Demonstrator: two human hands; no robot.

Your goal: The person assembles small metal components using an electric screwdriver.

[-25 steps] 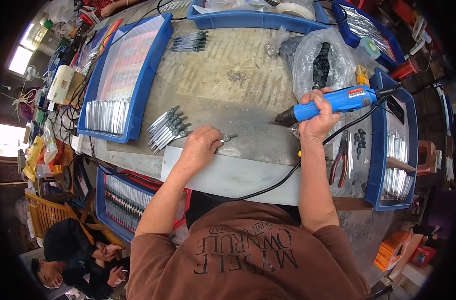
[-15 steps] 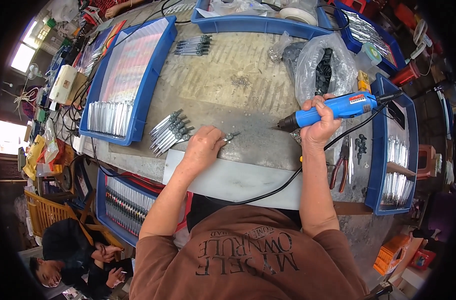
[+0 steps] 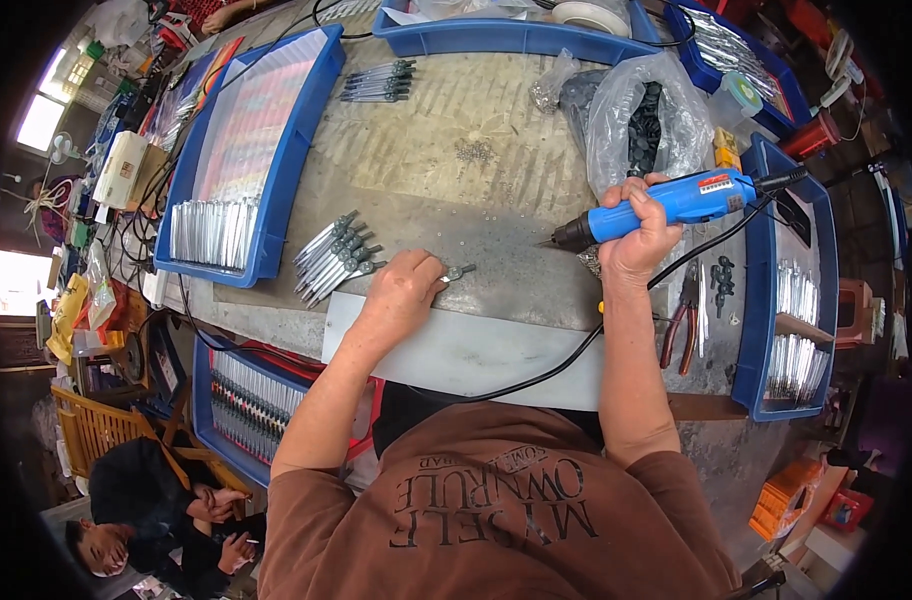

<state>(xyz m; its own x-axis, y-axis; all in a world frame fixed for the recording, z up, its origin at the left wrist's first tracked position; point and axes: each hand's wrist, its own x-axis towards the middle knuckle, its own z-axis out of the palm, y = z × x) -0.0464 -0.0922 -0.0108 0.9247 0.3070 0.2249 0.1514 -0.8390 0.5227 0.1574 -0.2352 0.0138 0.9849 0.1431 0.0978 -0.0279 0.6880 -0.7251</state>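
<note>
My right hand [image 3: 640,232] is wrapped round a blue electric screwdriver [image 3: 698,198], held above the table with its dark nose and thin bit pointing left. My left hand [image 3: 404,298] rests on the metal work surface, fingertips closed on a small part with a dark end [image 3: 460,271]; the rest of that part is hidden under the fingers. A gap separates the bit from this part. Left of that hand lies a pile of silver rods with dark ends [image 3: 334,262]. Several small metal bits [image 3: 474,150] are scattered farther back.
Blue trays of silver strips stand at the left [image 3: 278,215] and right [image 3: 754,340]. A clear bag of black parts [image 3: 601,130] sits at the back right. Pliers [image 3: 680,335] lie by my right forearm, where the black cord [image 3: 536,385] loops. Another person [image 3: 141,490] sits lower left.
The whole view has shifted slightly. Both hands keep their hold, and the screwdriver and the small part stay in nearly the same places.
</note>
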